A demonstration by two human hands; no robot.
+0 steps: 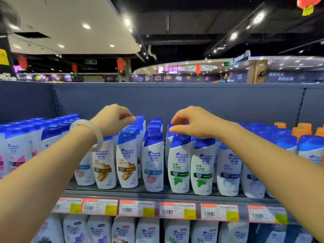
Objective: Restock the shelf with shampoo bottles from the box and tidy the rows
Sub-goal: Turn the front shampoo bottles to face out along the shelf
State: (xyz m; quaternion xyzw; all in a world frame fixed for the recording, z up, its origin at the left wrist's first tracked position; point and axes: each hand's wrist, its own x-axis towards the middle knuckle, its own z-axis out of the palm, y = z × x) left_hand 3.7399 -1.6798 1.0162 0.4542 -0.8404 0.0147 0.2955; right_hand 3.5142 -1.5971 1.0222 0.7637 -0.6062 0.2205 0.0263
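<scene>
Along the shelf [157,192], packed with upright shampoo bottles [127,158], the left hand [112,120] hovers curled and empty at 11 o'clock while the right hand [192,121] pinches a green-label bottle [178,162] cap at 1 o'clock.

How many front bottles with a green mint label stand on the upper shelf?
2. One green-label bottle stands under the right hand; the second is beside it, to its right. More may hide behind them.

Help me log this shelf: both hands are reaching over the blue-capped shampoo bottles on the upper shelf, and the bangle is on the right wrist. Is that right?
Not quite. The bangle is on the left wrist, not the right, as the head view shows. The rest stands: the left hand and the right hand both reach over the blue-capped shampoo bottles on the upper shelf.
</scene>
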